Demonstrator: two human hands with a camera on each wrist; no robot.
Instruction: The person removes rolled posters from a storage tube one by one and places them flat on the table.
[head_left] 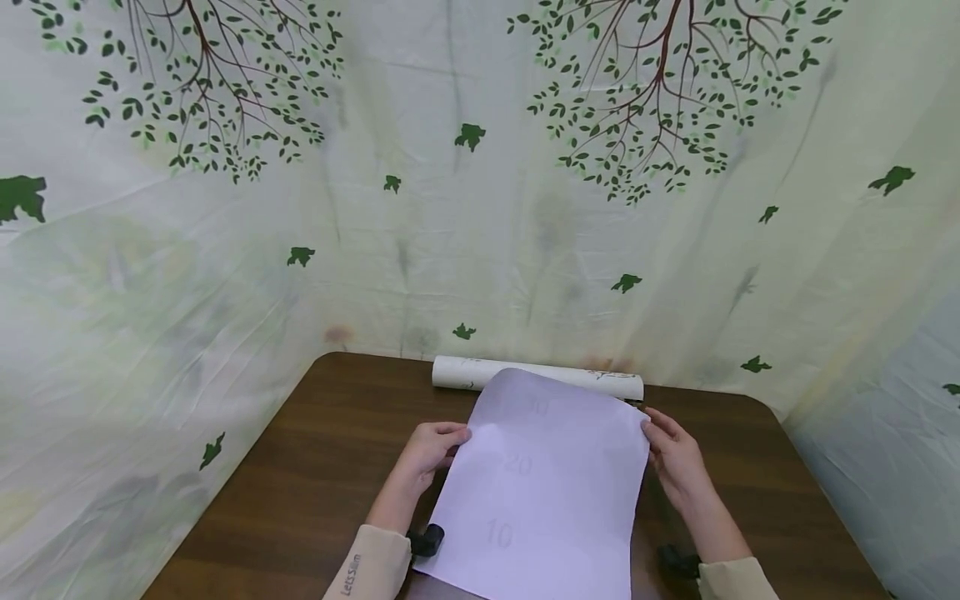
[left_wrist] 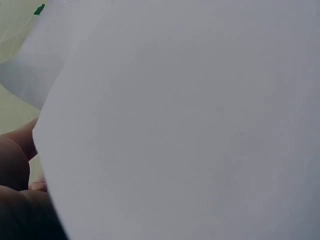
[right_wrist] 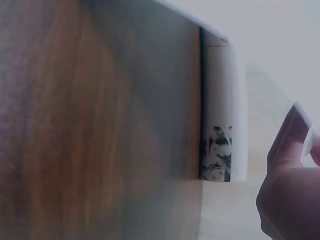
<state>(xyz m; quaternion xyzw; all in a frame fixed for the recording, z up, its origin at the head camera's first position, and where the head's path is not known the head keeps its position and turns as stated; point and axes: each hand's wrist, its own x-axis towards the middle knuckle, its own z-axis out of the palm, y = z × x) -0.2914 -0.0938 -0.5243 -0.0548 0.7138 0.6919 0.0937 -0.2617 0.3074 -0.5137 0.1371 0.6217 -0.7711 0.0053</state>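
A large white sheet of paper [head_left: 562, 492] is held up above the table, its top edge bowed. Faint figures, 10 and 20 among them, show on its near face. My left hand [head_left: 432, 450] pinches its left edge between thumb and fingers. On the other side, my right hand [head_left: 677, 458] pinches the right edge near the upper corner. In the left wrist view the paper [left_wrist: 180, 125] fills most of the picture and hides part of the hand [left_wrist: 17, 165]. The right wrist view shows my thumb [right_wrist: 290, 135] at the paper's edge.
Behind the sheet, a white roll [head_left: 457, 372] with a dark printed pattern lies along the far edge of the brown wooden table [head_left: 300, 467]. A pale curtain [head_left: 420, 250] with printed leaves and branches hangs behind the table. Something grey shows under the sheet's lower edge.
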